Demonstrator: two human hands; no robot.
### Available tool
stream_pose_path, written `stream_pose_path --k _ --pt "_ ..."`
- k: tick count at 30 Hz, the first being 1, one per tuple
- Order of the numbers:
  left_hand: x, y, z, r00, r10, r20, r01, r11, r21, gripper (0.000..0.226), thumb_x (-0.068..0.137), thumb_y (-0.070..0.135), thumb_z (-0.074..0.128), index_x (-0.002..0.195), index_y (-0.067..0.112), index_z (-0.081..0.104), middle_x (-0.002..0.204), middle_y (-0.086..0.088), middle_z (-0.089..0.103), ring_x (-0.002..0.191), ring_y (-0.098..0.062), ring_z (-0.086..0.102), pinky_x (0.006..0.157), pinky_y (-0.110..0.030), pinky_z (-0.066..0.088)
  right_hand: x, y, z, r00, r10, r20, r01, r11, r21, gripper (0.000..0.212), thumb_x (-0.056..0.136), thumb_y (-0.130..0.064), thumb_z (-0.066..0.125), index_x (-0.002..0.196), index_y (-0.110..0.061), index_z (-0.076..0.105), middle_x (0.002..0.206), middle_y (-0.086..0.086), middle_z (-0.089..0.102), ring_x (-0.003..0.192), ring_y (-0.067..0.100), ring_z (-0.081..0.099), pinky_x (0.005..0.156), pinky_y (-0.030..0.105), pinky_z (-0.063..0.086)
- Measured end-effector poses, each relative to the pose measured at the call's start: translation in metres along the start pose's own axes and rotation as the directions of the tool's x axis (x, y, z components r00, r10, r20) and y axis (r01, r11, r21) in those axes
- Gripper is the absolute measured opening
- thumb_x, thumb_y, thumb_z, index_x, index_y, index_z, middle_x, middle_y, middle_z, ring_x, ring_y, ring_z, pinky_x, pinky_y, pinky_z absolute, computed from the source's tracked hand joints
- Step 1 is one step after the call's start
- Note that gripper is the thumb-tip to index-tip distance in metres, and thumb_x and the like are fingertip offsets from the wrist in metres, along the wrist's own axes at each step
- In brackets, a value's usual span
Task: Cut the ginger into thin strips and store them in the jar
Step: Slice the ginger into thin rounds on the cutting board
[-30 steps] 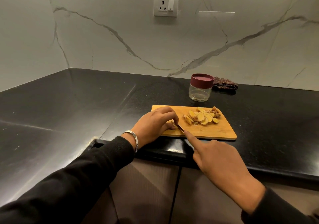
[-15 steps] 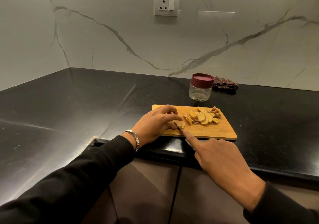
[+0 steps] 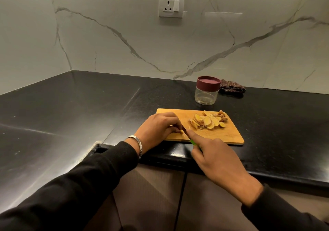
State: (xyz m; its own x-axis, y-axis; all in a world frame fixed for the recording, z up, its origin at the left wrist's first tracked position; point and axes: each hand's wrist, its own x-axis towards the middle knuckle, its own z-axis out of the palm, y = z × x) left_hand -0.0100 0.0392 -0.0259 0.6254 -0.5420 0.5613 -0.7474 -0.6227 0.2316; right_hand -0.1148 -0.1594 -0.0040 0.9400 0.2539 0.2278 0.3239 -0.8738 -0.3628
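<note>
A wooden cutting board [image 3: 229, 134] lies at the front edge of the black counter. On its far right part sits a pile of ginger slices [image 3: 207, 121]. My left hand [image 3: 158, 129] rests on the board's left end, fingers curled over a small ginger piece [image 3: 179, 130] that is mostly hidden. My right hand [image 3: 215, 158] grips a knife with a green handle [image 3: 192, 142], index finger stretched along the blade, which meets the board right beside my left fingertips. A clear jar [image 3: 206, 95] with its dark red lid on stands behind the board.
A dark checked cloth [image 3: 231, 87] lies against the marble wall right of the jar. The black counter [image 3: 71, 115] runs left into a corner. A wall socket [image 3: 170, 5] is above. Cabinet doors are below the counter edge.
The knife has gone down and back at my left fingertips; a cut sliver seen half a second ago lies off toward the pile. My left hand has drawn slightly back.
</note>
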Motion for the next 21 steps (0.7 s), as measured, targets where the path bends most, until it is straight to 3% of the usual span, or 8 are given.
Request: stream_pose_path --k 4,10,14,18,21 --pt "-0.001 0.000 0.000 1.000 0.008 -0.012 -0.008 1.000 0.000 0.007 0.090 0.019 0.071 0.095 0.021 0.076 0.100 0.008 0.071 0.087 -0.006 0.065 0.078 -0.029 0.057 0.008 -0.003 -0.001 1.000 0.001 -0.011 -0.001 1.000 -0.006 0.054 0.103 -0.031 0.042 0.154 -0.042 0.027 0.073 -0.008 0.056 0.063 0.007 0.049 0.049 0.021 0.027" --pt "-0.001 -0.001 -0.001 0.999 0.021 -0.028 -0.021 1.000 0.010 0.007 0.088 0.017 0.073 0.094 0.022 0.077 0.096 0.009 0.072 0.083 -0.003 0.065 0.075 -0.027 0.058 0.016 -0.003 0.004 1.000 -0.012 -0.002 0.011 0.999 -0.038 0.054 0.104 -0.032 0.041 0.155 -0.040 0.028 0.094 -0.002 0.067 0.079 0.011 0.057 0.058 0.026 0.039" --pt "0.000 0.000 -0.001 0.999 0.024 -0.037 -0.023 1.000 0.014 0.008 0.087 0.016 0.075 0.093 0.021 0.077 0.094 0.008 0.072 0.082 -0.003 0.065 0.075 -0.024 0.058 0.018 -0.003 0.005 1.000 -0.015 0.010 0.016 0.998 -0.055 0.054 0.104 -0.032 0.041 0.156 -0.039 0.026 0.093 -0.002 0.067 0.079 0.012 0.057 0.059 0.026 0.041" --pt "0.000 0.002 -0.001 0.999 0.017 -0.040 -0.017 1.000 0.015 0.008 0.086 0.015 0.076 0.091 0.021 0.078 0.093 0.007 0.073 0.081 -0.004 0.066 0.074 -0.025 0.058 0.017 -0.002 0.006 0.999 -0.021 0.025 0.023 0.998 -0.054 0.054 0.105 -0.033 0.039 0.156 -0.040 0.024 0.083 -0.004 0.059 0.073 0.010 0.051 0.051 0.020 0.030" --pt "0.000 0.002 -0.001 0.999 -0.009 -0.047 0.009 1.000 0.015 0.008 0.086 0.015 0.076 0.090 0.021 0.078 0.092 0.008 0.073 0.081 -0.005 0.066 0.074 -0.027 0.058 0.012 0.000 0.006 0.999 -0.025 0.047 0.027 0.999 -0.044 0.055 0.104 -0.033 0.038 0.157 -0.040 0.022 0.078 -0.007 0.054 0.071 0.009 0.050 0.052 0.023 0.030"
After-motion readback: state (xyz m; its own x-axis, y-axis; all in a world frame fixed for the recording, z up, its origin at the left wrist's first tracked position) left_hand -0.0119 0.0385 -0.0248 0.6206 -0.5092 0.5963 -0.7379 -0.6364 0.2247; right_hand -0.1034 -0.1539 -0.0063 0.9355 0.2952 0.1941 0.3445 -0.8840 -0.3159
